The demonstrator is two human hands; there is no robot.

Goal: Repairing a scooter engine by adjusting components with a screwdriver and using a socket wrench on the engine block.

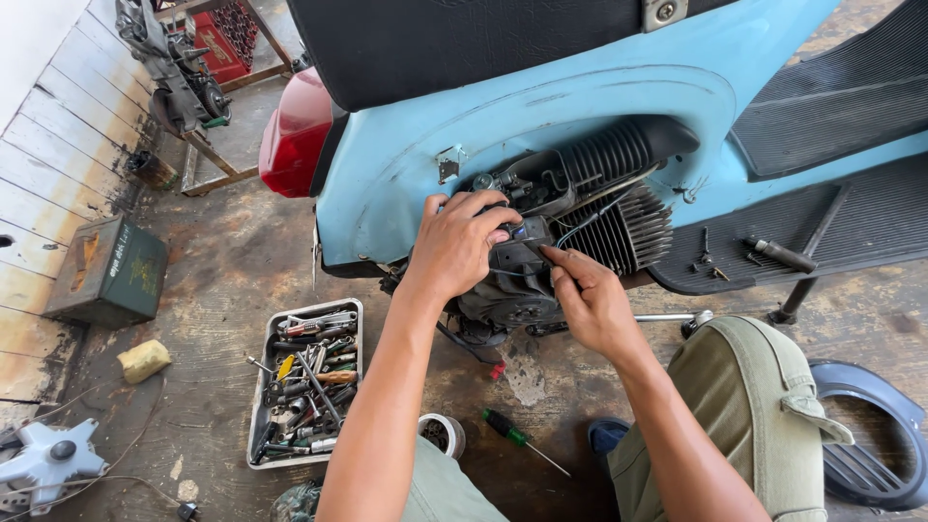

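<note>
Pale-blue scooter body (406, 184) arches over the finned black engine (619, 208); left hand (454, 246) curls on its dark housing (512, 280); right hand (592, 302) pinches narrowly beside it; tool tray (259, 387) lies left.

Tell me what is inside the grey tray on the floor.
The grey tray holds a heap of hand tools: wrenches, pliers, screwdrivers with yellow and orange handles. Whatever lies at the bottom is covered by those on top.

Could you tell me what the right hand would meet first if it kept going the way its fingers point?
Probably the black engine cover: the right hand points up-left with its fingertips already at it, though depth is unclear.
</note>
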